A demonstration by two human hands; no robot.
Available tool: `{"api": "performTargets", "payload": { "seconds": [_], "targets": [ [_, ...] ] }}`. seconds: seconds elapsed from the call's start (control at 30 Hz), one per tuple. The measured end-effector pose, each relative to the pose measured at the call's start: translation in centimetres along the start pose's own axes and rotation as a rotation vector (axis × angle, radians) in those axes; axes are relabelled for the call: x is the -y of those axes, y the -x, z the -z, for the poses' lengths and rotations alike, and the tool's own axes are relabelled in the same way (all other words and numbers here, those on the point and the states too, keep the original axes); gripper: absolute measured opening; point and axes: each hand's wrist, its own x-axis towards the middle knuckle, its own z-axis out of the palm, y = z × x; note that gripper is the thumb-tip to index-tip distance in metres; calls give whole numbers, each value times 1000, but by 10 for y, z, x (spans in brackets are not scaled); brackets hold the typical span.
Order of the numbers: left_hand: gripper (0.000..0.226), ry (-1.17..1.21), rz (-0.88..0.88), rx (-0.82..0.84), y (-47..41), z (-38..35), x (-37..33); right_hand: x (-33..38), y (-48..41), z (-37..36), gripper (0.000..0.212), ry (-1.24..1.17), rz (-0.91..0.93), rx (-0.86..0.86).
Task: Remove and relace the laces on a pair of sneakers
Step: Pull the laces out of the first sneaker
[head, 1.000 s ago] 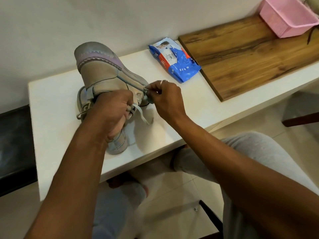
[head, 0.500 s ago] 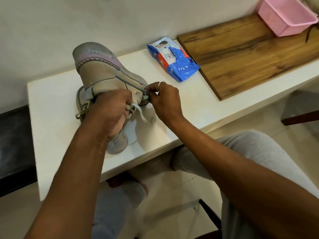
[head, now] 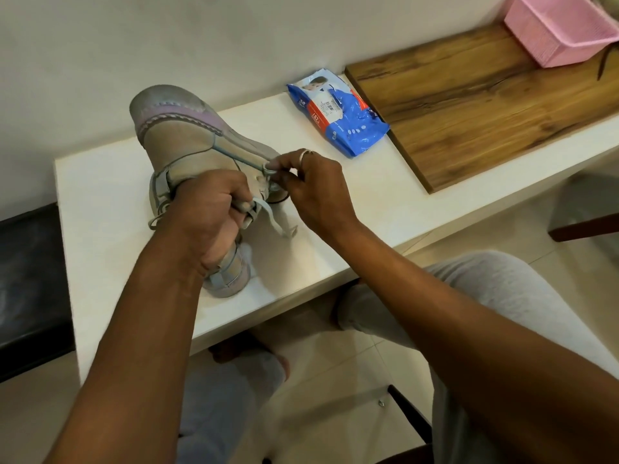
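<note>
A beige sneaker [head: 187, 142] with a lilac toe band is tipped up on the white table [head: 100, 212], toe pointing away from me. My left hand [head: 207, 216] is clenched around its upper and tongue. My right hand [head: 311, 185] pinches the grey-blue lace [head: 234, 155] at an eyelet on the shoe's right side. The lace runs taut from there toward the toe. A loose pale lace end [head: 278, 222] hangs down between my hands. A second sneaker [head: 231, 276] lies under my left hand, mostly hidden.
A blue packet of wipes [head: 338, 112] lies behind my right hand. A wooden board [head: 485, 112] covers the table's right part, with a pink basket [head: 556, 31] on it. A black seat [head: 26, 279] stands at the left. My knees are under the table edge.
My right hand has slid a little up along the shoe with the lace pinched. The left hand keeps its grip on the sneaker.
</note>
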Motion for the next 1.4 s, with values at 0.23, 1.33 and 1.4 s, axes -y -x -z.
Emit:
{"api": "performTargets", "payload": {
  "seconds": [0.23,1.33,1.4],
  "targets": [
    [36,11,-58,133,2,5,-2,35,-2,1,16,-245,157,65],
    [14,-210,34,76,8,-16,-10,59,-5,18,20,-150,146,30],
    [15,-272,63,40,5,-21,-7,68,-8,23,20,-108,210,45]
  ]
}}
